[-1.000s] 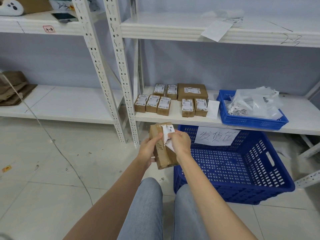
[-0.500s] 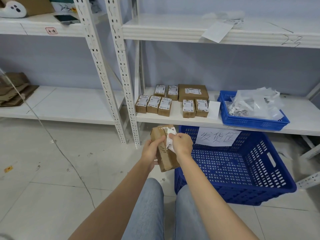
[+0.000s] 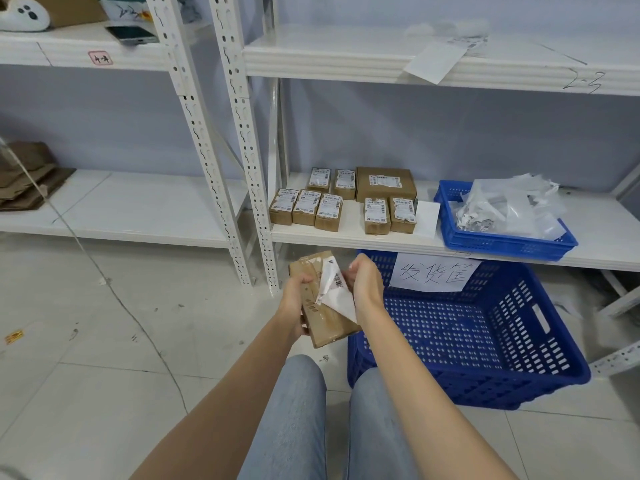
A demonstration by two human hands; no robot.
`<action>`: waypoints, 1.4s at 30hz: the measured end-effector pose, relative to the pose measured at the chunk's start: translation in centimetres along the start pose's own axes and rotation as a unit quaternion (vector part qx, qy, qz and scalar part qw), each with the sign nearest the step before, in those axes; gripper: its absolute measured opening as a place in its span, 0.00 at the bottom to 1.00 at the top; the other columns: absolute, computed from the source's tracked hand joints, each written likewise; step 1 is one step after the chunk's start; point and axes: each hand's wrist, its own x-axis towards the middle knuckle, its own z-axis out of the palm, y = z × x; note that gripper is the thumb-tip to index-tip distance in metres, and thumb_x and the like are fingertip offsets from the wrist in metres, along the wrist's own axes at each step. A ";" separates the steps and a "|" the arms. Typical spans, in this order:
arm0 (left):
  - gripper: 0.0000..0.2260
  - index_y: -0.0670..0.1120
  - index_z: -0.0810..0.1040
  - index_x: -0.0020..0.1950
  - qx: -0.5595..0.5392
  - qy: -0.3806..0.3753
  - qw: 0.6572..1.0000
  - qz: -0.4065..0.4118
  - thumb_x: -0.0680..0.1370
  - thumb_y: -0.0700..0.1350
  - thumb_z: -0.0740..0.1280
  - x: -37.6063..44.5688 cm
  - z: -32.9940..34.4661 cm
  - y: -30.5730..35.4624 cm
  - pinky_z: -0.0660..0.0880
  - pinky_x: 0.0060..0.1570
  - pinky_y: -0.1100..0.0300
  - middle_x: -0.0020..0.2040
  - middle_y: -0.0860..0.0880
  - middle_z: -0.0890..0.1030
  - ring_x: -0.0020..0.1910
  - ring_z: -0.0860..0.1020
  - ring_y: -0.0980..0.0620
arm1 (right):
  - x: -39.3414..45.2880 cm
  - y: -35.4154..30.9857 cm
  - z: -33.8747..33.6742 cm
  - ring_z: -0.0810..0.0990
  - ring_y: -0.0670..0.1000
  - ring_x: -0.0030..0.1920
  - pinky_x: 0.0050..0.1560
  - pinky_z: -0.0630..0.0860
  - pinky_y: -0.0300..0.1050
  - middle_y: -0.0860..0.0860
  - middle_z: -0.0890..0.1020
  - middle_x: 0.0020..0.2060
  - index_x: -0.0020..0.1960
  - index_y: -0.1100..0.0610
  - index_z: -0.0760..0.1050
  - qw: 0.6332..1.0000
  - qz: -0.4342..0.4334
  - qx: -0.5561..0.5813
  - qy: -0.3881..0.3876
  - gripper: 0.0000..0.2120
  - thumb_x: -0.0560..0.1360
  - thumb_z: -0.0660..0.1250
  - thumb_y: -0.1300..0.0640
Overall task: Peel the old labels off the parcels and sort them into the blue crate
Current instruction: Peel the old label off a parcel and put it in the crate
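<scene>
Both bare forearms reach forward over the person's denim-clad knees, meeting just left of the large blue perforated plastic crate (image 3: 498, 344) on the floor. The left hand (image 3: 294, 301) wraps its curled fingers round the long brown cardboard parcel (image 3: 323, 318), held tilted beside the crate's near left corner. The right hand (image 3: 363, 284) pinches the white printed paper label (image 3: 334, 291), which stands half lifted off the parcel's top face. The crate bears a white handwritten paper sign (image 3: 434, 273) on its far wall. On the white metal shelf (image 3: 346, 237) just behind the crate sit small labelled brown boxes (image 3: 343, 199) and a smaller blue plastic tray (image 3: 498, 242) heaped with crumpled white label scraps (image 3: 509, 209).
</scene>
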 end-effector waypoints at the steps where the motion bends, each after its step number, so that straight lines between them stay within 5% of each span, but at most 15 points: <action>1: 0.21 0.43 0.76 0.61 0.001 0.002 1.000 -0.002 0.75 0.55 0.63 -0.2 0.0 0.0 0.73 0.49 0.50 0.46 0.43 0.79 0.46 0.76 0.44 | 0.0 0.0 0.1 0.78 0.57 0.46 0.52 0.72 0.54 0.56 0.80 0.44 0.40 0.58 0.74 1.000 0.000 -0.013 -0.013 0.16 0.68 0.59 0.45; 3: 0.36 0.48 0.73 0.67 0.003 0.008 1.000 -0.002 0.64 0.65 0.69 -0.6 0.2 0.3 0.75 0.47 0.50 0.52 0.43 0.80 0.49 0.78 0.44 | 0.2 0.1 0.3 0.79 0.56 0.51 0.58 0.74 0.54 0.54 0.81 0.49 0.49 0.58 0.79 0.998 -0.010 -0.050 -0.023 0.24 0.72 0.60 0.38; 5: 0.47 0.51 0.67 0.72 -0.004 0.012 1.000 -0.006 0.58 0.70 0.73 -0.8 0.6 0.3 0.74 0.41 0.51 0.58 0.43 0.79 0.52 0.79 0.44 | 0.7 0.6 0.5 0.78 0.52 0.49 0.51 0.74 0.50 0.51 0.80 0.46 0.50 0.57 0.79 0.996 -0.033 -0.088 -0.009 0.27 0.72 0.62 0.33; 8: 0.38 0.49 0.60 0.73 -0.007 0.019 0.999 0.024 0.71 0.63 0.72 -0.8 0.9 0.2 0.70 0.36 0.54 0.55 0.45 0.77 0.47 0.76 0.48 | 0.8 1.0 0.8 0.74 0.48 0.36 0.34 0.66 0.43 0.48 0.75 0.33 0.34 0.54 0.72 0.985 -0.070 -0.149 0.048 0.22 0.74 0.65 0.36; 17: 0.26 0.49 0.70 0.67 -0.024 0.004 0.999 0.041 0.74 0.59 0.72 -1.1 1.4 -0.4 0.73 0.36 0.56 0.58 0.44 0.80 0.50 0.80 0.48 | 0.5 1.3 1.0 0.76 0.51 0.33 0.38 0.70 0.44 0.47 0.74 0.27 0.29 0.54 0.72 0.965 -0.140 -0.194 0.104 0.19 0.78 0.65 0.51; 22: 0.38 0.48 0.73 0.68 -0.072 -0.007 0.997 0.002 0.64 0.66 0.74 -1.0 1.5 -0.7 0.78 0.30 0.55 0.58 0.42 0.82 0.51 0.83 0.44 | -1.0 1.3 0.4 0.80 0.55 0.42 0.43 0.72 0.44 0.58 0.82 0.39 0.40 0.66 0.79 0.977 -0.151 -0.133 0.074 0.12 0.77 0.66 0.58; 24: 0.38 0.48 0.74 0.68 -0.069 -0.011 0.998 -0.007 0.65 0.67 0.74 -0.8 1.3 -0.7 0.78 0.31 0.55 0.57 0.43 0.83 0.51 0.82 0.44 | -1.1 1.4 0.3 0.77 0.50 0.39 0.40 0.70 0.38 0.54 0.79 0.37 0.37 0.61 0.75 0.980 -0.153 -0.107 0.063 0.09 0.76 0.66 0.62; 26: 0.38 0.48 0.74 0.68 -0.058 -0.010 0.998 -0.007 0.65 0.68 0.73 -0.7 1.2 -0.6 0.77 0.34 0.54 0.57 0.43 0.83 0.52 0.82 0.44 | -0.7 1.5 0.2 0.77 0.47 0.42 0.45 0.74 0.38 0.53 0.79 0.45 0.44 0.56 0.74 0.988 -0.137 -0.052 0.055 0.04 0.75 0.65 0.64; 28: 0.38 0.48 0.74 0.68 -0.045 -0.003 0.999 -0.014 0.65 0.69 0.72 -0.6 1.1 -0.4 0.76 0.33 0.53 0.56 0.43 0.83 0.52 0.82 0.44 | -0.3 1.4 0.1 0.80 0.50 0.47 0.48 0.79 0.47 0.54 0.80 0.52 0.51 0.53 0.76 0.995 -0.089 0.036 0.020 0.10 0.74 0.62 0.65; 31: 0.33 0.47 0.77 0.65 -0.029 -0.001 0.999 -0.019 0.69 0.68 0.70 -0.5 1.0 -0.2 0.75 0.34 0.53 0.55 0.43 0.83 0.50 0.81 0.45 | 0.0 0.7 -0.4 0.82 0.51 0.43 0.40 0.79 0.45 0.56 0.83 0.49 0.50 0.57 0.83 0.990 -0.006 0.125 -0.059 0.13 0.75 0.60 0.60; 35: 0.26 0.47 0.80 0.60 -0.011 -0.010 1.000 -0.017 0.73 0.66 0.68 0.3 0.5 -0.4 0.76 0.42 0.52 0.49 0.45 0.84 0.49 0.80 0.46 | 1.1 1.6 -0.9 0.80 0.50 0.51 0.48 0.80 0.48 0.52 0.81 0.57 0.49 0.47 0.81 0.989 -0.118 -0.069 -0.048 0.20 0.76 0.56 0.67; 38: 0.23 0.47 0.80 0.59 -0.006 -0.009 1.000 -0.017 0.75 0.64 0.66 0.7 0.5 -0.5 0.75 0.42 0.52 0.48 0.46 0.83 0.46 0.80 0.47 | 1.2 2.5 -0.7 0.78 0.49 0.55 0.39 0.76 0.34 0.50 0.77 0.59 0.58 0.47 0.78 0.972 -0.181 -0.133 -0.071 0.18 0.77 0.61 0.67; 42: 0.20 0.48 0.79 0.58 -0.011 -0.009 1.000 -0.015 0.76 0.62 0.67 0.6 0.3 -0.4 0.74 0.36 0.57 0.45 0.46 0.82 0.41 0.79 0.49 | 1.4 3.4 -0.6 0.76 0.49 0.57 0.45 0.76 0.39 0.49 0.75 0.53 0.44 0.52 0.76 0.949 -0.255 -0.186 -0.012 0.08 0.77 0.66 0.64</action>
